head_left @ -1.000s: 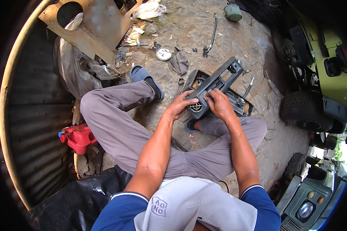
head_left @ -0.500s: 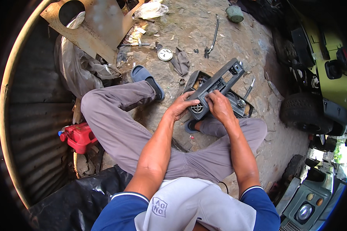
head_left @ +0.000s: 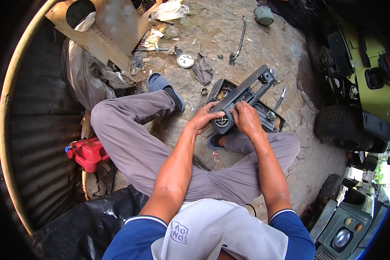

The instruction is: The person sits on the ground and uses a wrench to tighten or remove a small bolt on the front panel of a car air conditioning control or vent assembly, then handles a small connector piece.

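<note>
A long dark grey plastic cover (head_left: 243,92), with a round grille at its near end and a rectangular opening toward its far end, is tilted in front of me. My left hand (head_left: 202,118) grips its near left corner, thumb on top beside the grille. On its right edge, my right hand (head_left: 248,119) has its fingers bent and pressed together; whatever lies under the fingertips is hidden. Beneath the cover rests an open black case (head_left: 283,124) with parts inside, partly covered. A short hose (head_left: 280,99) sticks out beside the case.
Beyond my foot lie a round white-faced gauge (head_left: 185,60), a grey cloth (head_left: 204,72) and a black hose (head_left: 243,35). At left are a red canister (head_left: 91,152), a plastic bag (head_left: 84,80) and a rusty metal sheet (head_left: 110,32). A vehicle's wheel (head_left: 344,128) stands at right.
My right hand has shifted very slightly at the cover's edge. My left hand and the cover stay almost where they were.
</note>
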{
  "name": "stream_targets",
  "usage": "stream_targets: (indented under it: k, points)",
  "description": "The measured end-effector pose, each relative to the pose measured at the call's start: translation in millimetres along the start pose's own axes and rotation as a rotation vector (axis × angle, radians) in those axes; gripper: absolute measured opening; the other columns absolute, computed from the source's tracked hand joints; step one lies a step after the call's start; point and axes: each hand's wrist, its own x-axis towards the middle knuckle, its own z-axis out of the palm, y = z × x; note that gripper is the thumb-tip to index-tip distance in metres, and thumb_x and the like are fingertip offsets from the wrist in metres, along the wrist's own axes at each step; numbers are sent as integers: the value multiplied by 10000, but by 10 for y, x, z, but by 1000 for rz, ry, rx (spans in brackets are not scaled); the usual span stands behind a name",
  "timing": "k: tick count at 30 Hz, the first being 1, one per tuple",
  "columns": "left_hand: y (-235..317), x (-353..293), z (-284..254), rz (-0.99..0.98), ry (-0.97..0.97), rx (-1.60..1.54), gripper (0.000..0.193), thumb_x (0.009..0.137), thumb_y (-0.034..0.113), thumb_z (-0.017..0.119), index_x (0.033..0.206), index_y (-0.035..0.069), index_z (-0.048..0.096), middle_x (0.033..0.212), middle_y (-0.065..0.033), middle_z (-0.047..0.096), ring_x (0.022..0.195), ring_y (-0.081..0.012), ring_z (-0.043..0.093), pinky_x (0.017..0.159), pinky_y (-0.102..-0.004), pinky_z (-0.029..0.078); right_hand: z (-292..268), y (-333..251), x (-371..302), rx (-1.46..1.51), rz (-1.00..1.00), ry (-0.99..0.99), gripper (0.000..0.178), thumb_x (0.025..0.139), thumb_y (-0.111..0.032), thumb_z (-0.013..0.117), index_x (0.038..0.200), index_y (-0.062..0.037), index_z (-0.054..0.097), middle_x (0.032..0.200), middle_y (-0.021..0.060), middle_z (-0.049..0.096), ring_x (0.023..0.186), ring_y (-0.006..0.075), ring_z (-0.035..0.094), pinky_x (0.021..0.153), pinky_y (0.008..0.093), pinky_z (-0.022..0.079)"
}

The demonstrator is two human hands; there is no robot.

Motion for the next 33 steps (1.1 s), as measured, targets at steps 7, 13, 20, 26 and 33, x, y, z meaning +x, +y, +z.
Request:
stream_targets:
  k: [7, 13, 20, 26, 33]
  points:
    - [35, -25, 29, -20, 2, -11, 652, 878, 77, 775, 1439, -1, 453, 1259, -111, 630, 1122, -179, 659, 943, -304, 570, -105, 15, 42, 83, 81, -71, 194, 879, -160, 717, 919, 20, 657, 893, 219, 635, 856, 431, 647, 767, 503, 515]
    - [24, -10, 16, -22, -3, -15, 656, 886, 75, 764, 1451, -6, 441, 1261, -110, 633, 1122, -168, 660, 952, -298, 566, -105, 63, 5, 121, -3, -55, 175, 893, -149, 698, 970, 4, 666, 923, 197, 622, 893, 417, 644, 785, 486, 516]
    - [12, -5, -2, -12, -2, -34, 660, 890, 71, 759, 1458, -6, 432, 1252, -106, 642, 1113, -167, 665, 952, -296, 567, -25, 109, -8, 155, -92, 15, 108, 911, -110, 670, 950, -10, 664, 921, 185, 613, 862, 405, 635, 763, 475, 514]
    - [-11, 12, -5, -16, 10, -21, 642, 891, 75, 762, 1443, -7, 444, 1248, -102, 645, 1108, -165, 666, 940, -295, 573, 93, 44, -99, 189, -144, 201, 97, 897, -73, 685, 911, 11, 638, 879, 190, 586, 845, 409, 629, 744, 472, 515]
    - [19, 6, 8, -21, 5, -7, 666, 888, 82, 767, 1454, -13, 429, 1259, -112, 635, 1119, -170, 659, 937, -301, 576, 69, 15, -39, 187, -115, 128, 99, 876, -35, 665, 960, 15, 647, 923, 192, 605, 852, 405, 637, 754, 469, 523]
